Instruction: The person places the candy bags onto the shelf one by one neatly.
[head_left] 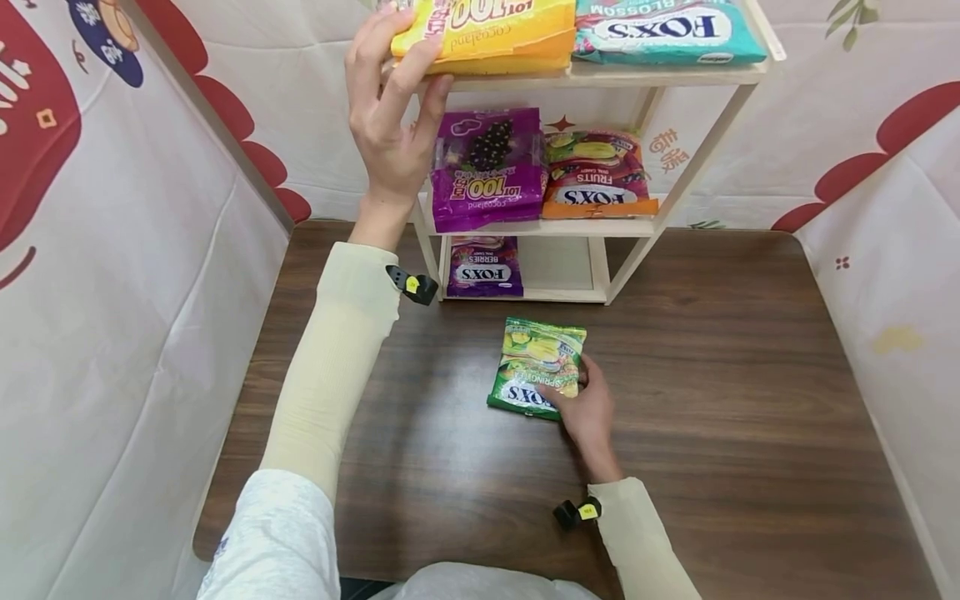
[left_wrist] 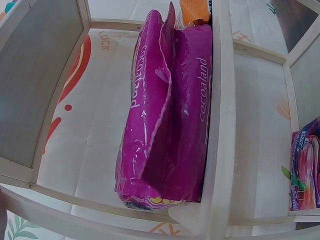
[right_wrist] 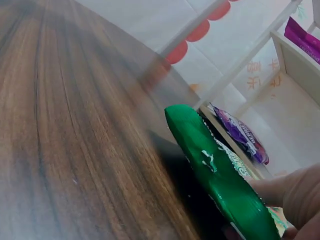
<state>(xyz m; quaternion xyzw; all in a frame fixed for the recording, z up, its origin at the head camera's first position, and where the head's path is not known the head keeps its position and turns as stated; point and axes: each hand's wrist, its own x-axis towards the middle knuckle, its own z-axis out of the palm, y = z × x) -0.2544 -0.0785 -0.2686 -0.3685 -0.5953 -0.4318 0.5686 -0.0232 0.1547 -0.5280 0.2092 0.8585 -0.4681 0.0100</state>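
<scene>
My left hand is raised at the left end of the rack's top shelf. Its fingers lie over the left edge of a yellow candy bag, with the thumb lower, by the shelf's front edge. Low over the table, my right hand grips a green Fox's candy bag by its right side, thumb across the front. In the right wrist view that green bag shows edge-on, with part of the right hand beside it.
A wooden rack stands at the back of the brown table. A teal Fox's bag sits on top. Purple grape candy and red Fox's fruit candy fill the middle; a purple berries bag lies below. Printed cloth walls surround the table.
</scene>
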